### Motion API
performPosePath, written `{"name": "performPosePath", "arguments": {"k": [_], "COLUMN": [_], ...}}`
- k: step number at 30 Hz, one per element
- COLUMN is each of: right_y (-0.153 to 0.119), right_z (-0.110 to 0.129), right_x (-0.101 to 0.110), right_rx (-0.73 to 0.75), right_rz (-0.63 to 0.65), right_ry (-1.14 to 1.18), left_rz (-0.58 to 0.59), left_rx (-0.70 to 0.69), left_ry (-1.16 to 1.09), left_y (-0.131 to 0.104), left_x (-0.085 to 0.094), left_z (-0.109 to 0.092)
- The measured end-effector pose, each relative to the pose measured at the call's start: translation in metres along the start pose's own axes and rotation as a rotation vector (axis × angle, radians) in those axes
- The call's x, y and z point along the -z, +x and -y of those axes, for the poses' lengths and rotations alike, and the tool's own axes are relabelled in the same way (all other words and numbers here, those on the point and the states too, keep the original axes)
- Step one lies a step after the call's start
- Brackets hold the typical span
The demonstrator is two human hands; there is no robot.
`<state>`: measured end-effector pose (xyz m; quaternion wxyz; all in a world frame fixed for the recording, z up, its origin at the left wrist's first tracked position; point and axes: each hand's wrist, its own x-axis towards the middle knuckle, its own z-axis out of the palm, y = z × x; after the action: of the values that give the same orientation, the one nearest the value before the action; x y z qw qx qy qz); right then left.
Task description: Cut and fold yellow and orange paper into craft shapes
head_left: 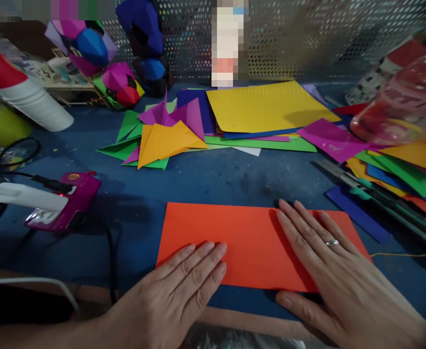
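An orange-red sheet of paper [249,242] lies flat near the front edge of the blue table, longer from side to side than from front to back. My left hand [184,286] rests on its left part, fingers stretched out and lying flat. Across the right part lies my right hand [329,271], with a ring on one finger. Its fingertips reach the paper's far edge, and the thumb sits apart by the near edge. Both palms face down and neither hand grips anything.
Behind the paper are folded paper pieces [169,138] and a yellow sheet [271,109] on a stack. A utility knife [344,179] and coloured sheets [417,167] lie right. A magenta power strip [71,198] with cables, tilted white cups [40,104] and paper ornaments [120,82] stand left.
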<state>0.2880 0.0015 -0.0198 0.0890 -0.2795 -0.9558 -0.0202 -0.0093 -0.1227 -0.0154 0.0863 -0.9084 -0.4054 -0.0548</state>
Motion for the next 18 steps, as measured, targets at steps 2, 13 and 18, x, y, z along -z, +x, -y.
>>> {"name": "performPosePath", "arguments": {"k": [2,13,18], "right_y": [-0.001,-0.004,-0.003], "right_z": [0.0,0.002,0.001], "right_x": [0.0,0.003,0.004], "right_rx": [-0.006,-0.02,-0.02], "right_rz": [0.011,0.056,0.057], "right_ry": [0.001,-0.022,-0.046], "left_rz": [-0.01,-0.023,-0.082], "left_rx": [0.008,0.12,0.097], "left_ry": [0.011,0.041,0.132], "left_y": [-0.006,-0.05,-0.056], "left_x": [0.0,-0.003,-0.002], "left_z": [0.002,0.004,0.003]}}
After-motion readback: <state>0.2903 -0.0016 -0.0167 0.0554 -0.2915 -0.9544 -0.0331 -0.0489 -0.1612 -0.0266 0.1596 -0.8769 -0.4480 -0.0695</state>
